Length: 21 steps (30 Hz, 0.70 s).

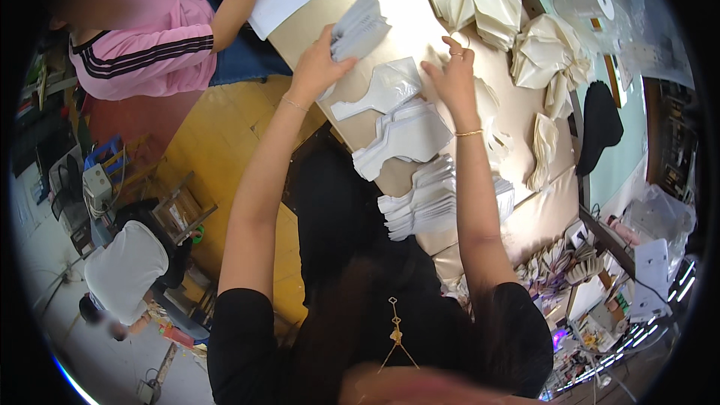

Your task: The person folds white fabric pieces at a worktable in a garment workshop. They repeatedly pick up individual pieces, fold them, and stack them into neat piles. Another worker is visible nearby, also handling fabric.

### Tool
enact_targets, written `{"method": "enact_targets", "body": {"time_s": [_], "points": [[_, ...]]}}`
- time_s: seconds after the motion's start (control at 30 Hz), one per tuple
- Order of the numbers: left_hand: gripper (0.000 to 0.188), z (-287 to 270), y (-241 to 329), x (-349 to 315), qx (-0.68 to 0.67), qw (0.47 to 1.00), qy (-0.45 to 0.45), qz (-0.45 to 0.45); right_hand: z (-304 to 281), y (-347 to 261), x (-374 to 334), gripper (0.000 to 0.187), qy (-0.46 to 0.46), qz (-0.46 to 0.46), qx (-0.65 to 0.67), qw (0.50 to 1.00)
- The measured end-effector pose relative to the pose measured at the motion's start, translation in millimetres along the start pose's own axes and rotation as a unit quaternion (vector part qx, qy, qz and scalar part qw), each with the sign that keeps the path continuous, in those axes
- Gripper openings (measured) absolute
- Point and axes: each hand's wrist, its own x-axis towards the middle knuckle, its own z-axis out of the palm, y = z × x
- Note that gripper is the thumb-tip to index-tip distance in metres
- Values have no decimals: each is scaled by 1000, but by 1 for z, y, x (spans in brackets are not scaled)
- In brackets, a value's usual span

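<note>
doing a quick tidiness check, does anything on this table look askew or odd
Mildly: the lowest white stack is fanned out, its layers uneven rather than squared up. The cream bundles at the far right splay loosely. No spill is visible.

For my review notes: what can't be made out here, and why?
- Head view: most left hand fingertips, behind the held stack of grey-white cut pieces.
- Head view: whether the white pieces beside the right forearm continue beneath it; the forearm covers them.
- Head view: hands of the co-worker in pink, cut off by the upper edge.
</note>
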Motion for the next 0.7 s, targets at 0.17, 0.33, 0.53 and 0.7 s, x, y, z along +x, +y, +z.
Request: {"method": "enact_targets", "body": {"time_s": [0.17, 0.33, 0.53, 0.7], "points": [[78, -16, -2, -21, -77, 994, 74, 8, -54, 43, -34, 57, -149, 80, 119, 978], [85, -30, 2, -80, -290, 957, 25, -11, -33, 49, -88, 71, -177, 60, 44, 981], [65, -32, 13, -146, -486, 855, -86, -161, -6, 36, -94, 93, -171, 115, -27, 978], [66, -27, 0, -157, -486, 851, -51, -194, -10, 32, -84, 91, -242, 178, 18, 953]]}}
